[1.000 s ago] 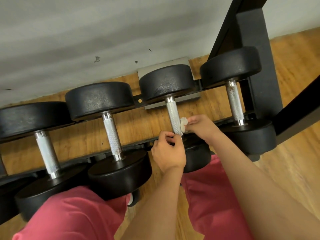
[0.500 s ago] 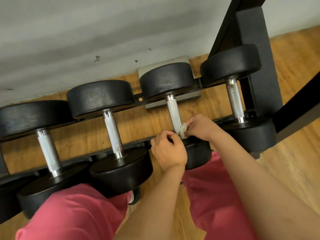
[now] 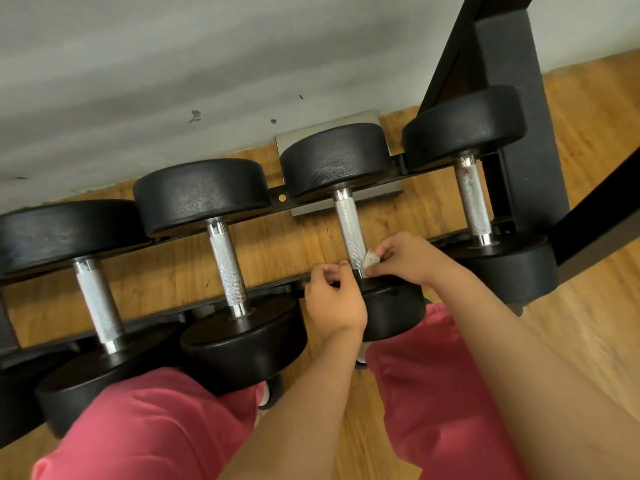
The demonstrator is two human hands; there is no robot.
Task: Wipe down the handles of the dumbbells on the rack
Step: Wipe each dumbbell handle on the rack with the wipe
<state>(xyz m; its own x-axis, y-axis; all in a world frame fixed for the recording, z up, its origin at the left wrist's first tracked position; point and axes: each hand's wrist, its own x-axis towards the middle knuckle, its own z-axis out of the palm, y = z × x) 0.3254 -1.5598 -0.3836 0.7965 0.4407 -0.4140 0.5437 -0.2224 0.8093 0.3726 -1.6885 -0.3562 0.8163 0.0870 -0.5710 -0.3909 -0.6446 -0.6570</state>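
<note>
A: Where is the wipe (image 3: pixel 370 260) sitting?
B: Right hand (image 3: pixel 412 261) is pinching it against the handle (image 3: pixel 349 226), near end, from 3 o'clock. The handle is running 12 to 6, bare length lying toward 12.
A: Left hand (image 3: pixel 334 303)?
B: Curling in at 9 o'clock; can't tell whether it's gripping anything.

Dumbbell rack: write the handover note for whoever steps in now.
Right hand pinches a small white wipe against the near end of the third dumbbell handle from the left. Left hand, fingers curled, sits at that handle's other side; its grip is unclear. The other three handles: wiped or not, cannot be told. Left: finish this one, then check the rest.
</note>
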